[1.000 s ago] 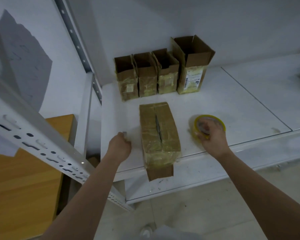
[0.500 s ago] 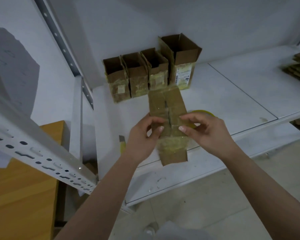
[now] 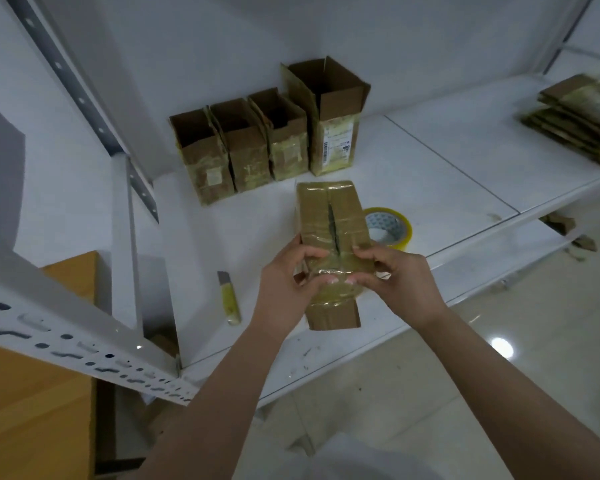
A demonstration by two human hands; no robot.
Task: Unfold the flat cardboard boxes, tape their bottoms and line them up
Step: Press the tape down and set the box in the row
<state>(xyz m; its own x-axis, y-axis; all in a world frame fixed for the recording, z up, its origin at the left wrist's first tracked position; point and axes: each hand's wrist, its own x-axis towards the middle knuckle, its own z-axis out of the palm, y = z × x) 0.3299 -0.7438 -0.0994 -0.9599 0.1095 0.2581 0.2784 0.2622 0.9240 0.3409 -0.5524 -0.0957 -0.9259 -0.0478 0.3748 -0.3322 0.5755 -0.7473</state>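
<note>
Both hands now on box (image 3: pixel 329 223): left hand (image 3: pixel 284 285) and right hand (image 3: pixel 400 282) gripping its near end, thumbs pressing tape by the seam. A second ago apart, left by knife (image 3: pixel 229 299), right on tape roll (image 3: pixel 388 226); both let go since. Box lifted off surface (image 3: pixel 430 168), bottom up, seam gaping in the middle. Probably smoothing tape, more needed. Four open boxes (image 3: pixel 267 140) lined up behind; flat stack (image 3: pixel 579 116) far right waiting.
</note>
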